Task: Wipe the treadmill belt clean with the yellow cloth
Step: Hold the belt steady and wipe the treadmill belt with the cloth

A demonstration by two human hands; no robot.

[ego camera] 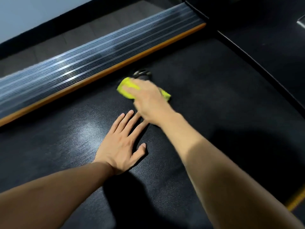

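Your left hand (121,146) lies flat on the black textured treadmill belt (206,90), nearer you. Your right hand (148,98) lies beyond it, pressing on the yellow cloth (127,87) on the belt. The grey ribbed side rail (92,58) with its orange edge strip (105,74) runs along the belt's left.

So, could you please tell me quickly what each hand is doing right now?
Left hand: open, flat on the treadmill belt, holding nothing.
Right hand: pressed on the yellow cloth; blurred, grip unclear.
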